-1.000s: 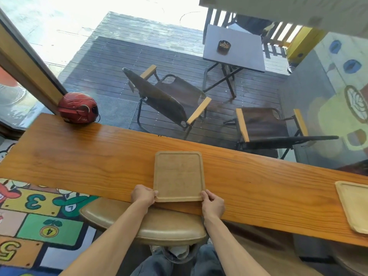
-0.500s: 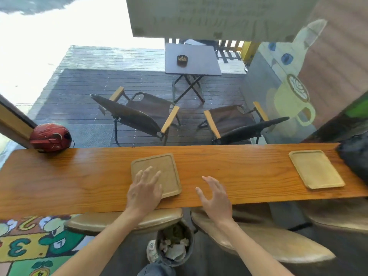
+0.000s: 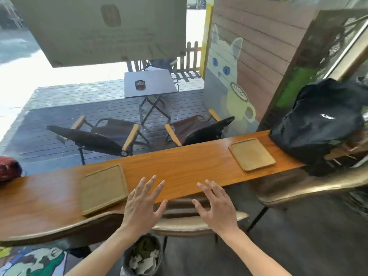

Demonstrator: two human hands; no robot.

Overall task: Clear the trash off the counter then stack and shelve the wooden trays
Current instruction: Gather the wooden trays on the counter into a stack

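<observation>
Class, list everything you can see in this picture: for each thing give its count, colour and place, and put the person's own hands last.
Wooden trays: 2, light tan; near tray left of the hands, far tray towards the right end, both flat on the counter.
Counter: 1, orange-brown wood, across the middle.
Backpack: 1, black, on the counter's right end.
Helmet: 1, red, at the left edge.
Stools: at least 2, olive-tan seats, under the counter.
Trash bin: 1, dark, holding paper scraps, on the floor below.
Folding chairs: 2, dark brown, on the deck outside.
Outdoor table: 1, grey, carrying a dark ashtray.
Left hand: open, fingers spread, empty.
Right hand: open, fingers spread, empty.
</observation>
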